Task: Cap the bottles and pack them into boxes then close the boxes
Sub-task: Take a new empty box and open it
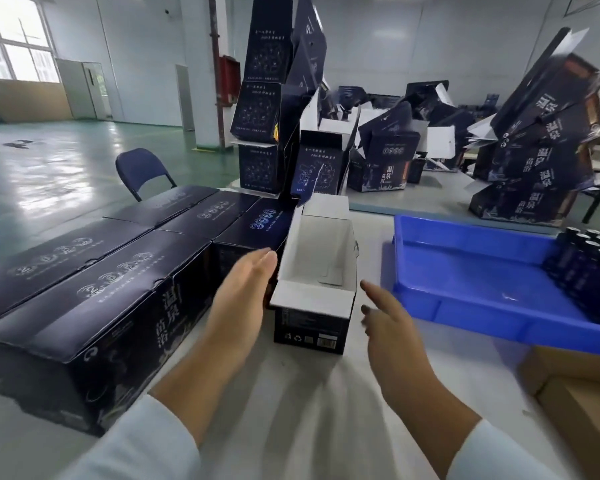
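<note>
Flanking one open box (317, 261), seemingly two hands.

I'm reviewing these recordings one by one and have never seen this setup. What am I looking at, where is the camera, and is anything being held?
There is no machine here: a person works with bare hands, and the single picture comes from a camera worn on their head, looking forward and down. The left hand and right hand are both open with straight fingers, on either side of an open dark blue cardboard box with a white inside. The box looks empty, and neither hand holds anything. On the pale table, closed dark blue printed cartons lie to the left. To the right sits a blue plastic tray with dark bottles standing in its far corner. More open boxes are piled behind.
</note>
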